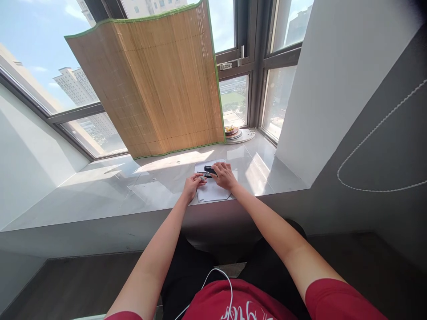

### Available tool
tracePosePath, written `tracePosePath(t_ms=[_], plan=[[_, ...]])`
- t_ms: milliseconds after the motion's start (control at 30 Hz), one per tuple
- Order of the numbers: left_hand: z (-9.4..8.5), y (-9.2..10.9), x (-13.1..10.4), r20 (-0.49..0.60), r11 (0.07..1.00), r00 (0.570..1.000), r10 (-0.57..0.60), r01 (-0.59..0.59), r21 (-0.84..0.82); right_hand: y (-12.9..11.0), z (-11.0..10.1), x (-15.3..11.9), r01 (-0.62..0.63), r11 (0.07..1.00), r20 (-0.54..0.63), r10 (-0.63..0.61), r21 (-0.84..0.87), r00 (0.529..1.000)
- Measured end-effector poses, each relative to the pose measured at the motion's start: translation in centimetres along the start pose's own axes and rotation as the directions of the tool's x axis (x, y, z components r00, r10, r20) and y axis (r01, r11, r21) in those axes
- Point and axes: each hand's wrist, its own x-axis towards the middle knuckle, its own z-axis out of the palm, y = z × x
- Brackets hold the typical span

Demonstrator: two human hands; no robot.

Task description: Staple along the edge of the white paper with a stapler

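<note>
White paper sheets (213, 192) lie on the tiled window sill, close to its front edge. Above them my right hand (225, 175) is closed around a black stapler (209, 169), whose upper and lower arms look spread apart. My left hand (192, 184) is at the left edge of the paper, its fingertips pinched on something small by the stapler's left end. That small item is too tiny to make out. The two hands are close together, with the stapler between them.
A bamboo mat (167, 84) with green edging leans against the window behind the sill (156, 191). Stacked plates (235, 133) stand on a round board in the back corner. A white bead cord (347, 155) hangs at the right. A white cable (230, 284) crosses my red shirt.
</note>
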Motion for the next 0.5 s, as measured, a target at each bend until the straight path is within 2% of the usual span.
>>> tracePosePath(t_ms=[67, 133, 300, 500], plan=[[0.0, 0.1, -0.3, 0.043, 0.998, 0.999, 0.022, -0.025, 0.063, -0.4, -0.2, -0.2, 0.211, 0.977, 0.013, -0.211, -0.007, 0.977], [0.1, 0.2, -0.5, 0.073, 0.992, 0.996, 0.047, -0.055, 0.110, -0.6, -0.2, -0.3, 0.331, 0.944, 0.032, -0.330, -0.006, 0.943], [0.6, 0.5, -0.9, 0.122, 0.982, 0.989, 0.085, -0.104, 0.160, -0.3, 0.4, -0.3, 0.420, 0.908, 0.015, -0.420, -0.012, 0.908], [0.8, 0.8, -1.3, 0.140, 0.977, 0.986, 0.086, -0.111, 0.181, 0.1, 0.9, -0.4, 0.449, 0.893, -0.033, -0.448, 0.010, 0.893]])
